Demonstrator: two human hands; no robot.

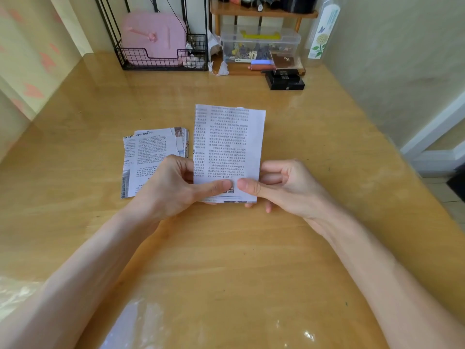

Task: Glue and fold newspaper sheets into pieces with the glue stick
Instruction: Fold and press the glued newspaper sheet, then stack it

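A newspaper sheet (230,144), a narrow upright rectangle of printed text, is held just above the wooden table (226,248) at its middle. My left hand (173,187) pinches the sheet's lower left part, thumb on top. My right hand (284,187) pinches the lower right part, thumb on the front and fingers curled behind. A stack of cut newspaper pieces (151,157) lies flat to the left, partly under my left hand. No glue stick is clearly in view.
A black wire rack (163,59) with a pink case stands at the back. Beside it are a small wooden shelf (261,13), a clear plastic box (259,44) of small items, black boxes (285,80) and a tall bottle (323,31). A wall runs along the right.
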